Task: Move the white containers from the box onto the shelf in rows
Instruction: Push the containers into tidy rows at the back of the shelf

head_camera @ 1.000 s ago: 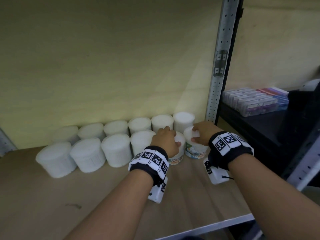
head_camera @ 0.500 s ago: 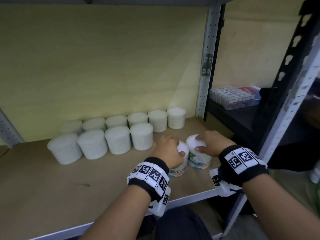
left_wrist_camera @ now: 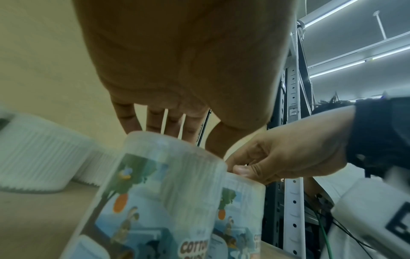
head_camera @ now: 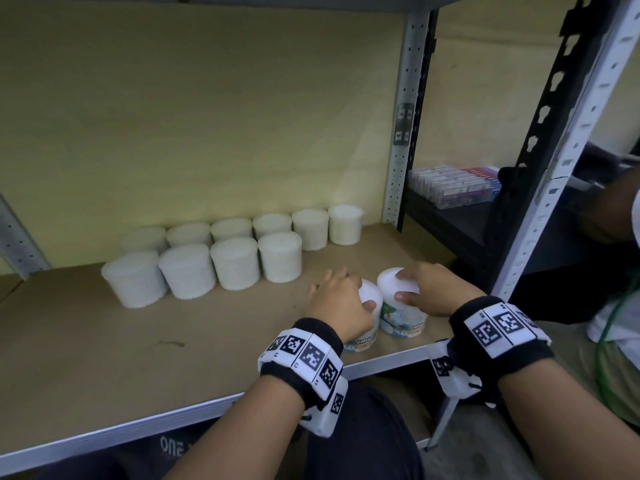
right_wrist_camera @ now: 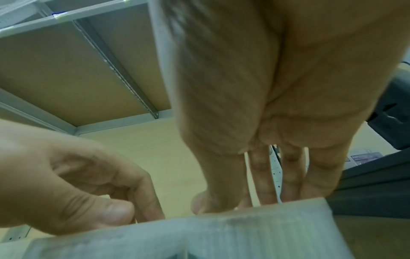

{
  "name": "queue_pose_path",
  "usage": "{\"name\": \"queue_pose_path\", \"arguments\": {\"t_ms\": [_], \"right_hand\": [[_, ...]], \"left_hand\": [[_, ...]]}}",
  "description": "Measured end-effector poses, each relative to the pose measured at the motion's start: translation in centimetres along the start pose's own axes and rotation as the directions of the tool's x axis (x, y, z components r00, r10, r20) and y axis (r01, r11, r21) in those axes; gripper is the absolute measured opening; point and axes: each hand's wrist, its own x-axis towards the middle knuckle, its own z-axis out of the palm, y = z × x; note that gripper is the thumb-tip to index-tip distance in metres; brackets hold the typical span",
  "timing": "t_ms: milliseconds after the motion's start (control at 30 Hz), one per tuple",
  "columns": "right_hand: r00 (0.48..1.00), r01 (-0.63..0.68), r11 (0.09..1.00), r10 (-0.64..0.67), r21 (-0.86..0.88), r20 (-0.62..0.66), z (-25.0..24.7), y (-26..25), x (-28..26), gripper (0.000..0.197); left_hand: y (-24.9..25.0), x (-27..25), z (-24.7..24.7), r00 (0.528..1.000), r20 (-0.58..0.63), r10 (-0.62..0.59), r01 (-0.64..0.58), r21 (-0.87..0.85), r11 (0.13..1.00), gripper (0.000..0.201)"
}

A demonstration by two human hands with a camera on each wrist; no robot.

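Two white containers with blue picture labels stand side by side near the front right of the wooden shelf. My left hand grips the left container from above, fingers behind it and thumb on its right side. My right hand holds the right container by its lid, thumb on the near rim. The left wrist view shows both containers upright and touching. Further back stand two rows of white containers: a back row along the wall and a shorter front row.
The shelf's metal front edge runs just before the two held containers. A perforated upright bounds the shelf on the right. Beyond it a black shelf holds flat boxes. Another person is at the far right.
Both hands have come back toward the front edge with their containers, away from the front row. The head camera has pulled back and now shows the shelf's front rail.
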Motion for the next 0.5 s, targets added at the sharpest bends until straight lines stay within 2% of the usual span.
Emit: {"name": "queue_pose_path", "arguments": {"t_ms": [167,267,367,500], "right_hand": [[1.000,-0.015,1.000,0.015,0.022,0.013,-0.1,-0.1,0.0,0.057],[0.999,-0.033,0.998,0.032,0.050,0.021,-0.5,-0.2,0.1,0.059],[0.999,-0.043,0.995,0.045,0.094,-0.028,-1.3,-1.0,0.5,0.060],[0.995,0.013,0.975,0.009,0.222,-0.100,-2.5,-3.6,1.6,0.052]], "left_hand": [[-0.4,0.1,0.0,1.000,0.002,0.000,0.000,-0.044,0.999,0.044],[-1.0,0.4,-0.2,1.000,-0.007,-0.009,0.008,-0.142,0.990,0.046],[-2.1,0.9,-1.2,0.998,-0.050,-0.033,0.024,-0.165,0.986,0.044],[-5.1,1.5,-3.5,0.993,-0.090,-0.071,0.053,-0.187,0.981,0.043]]}}
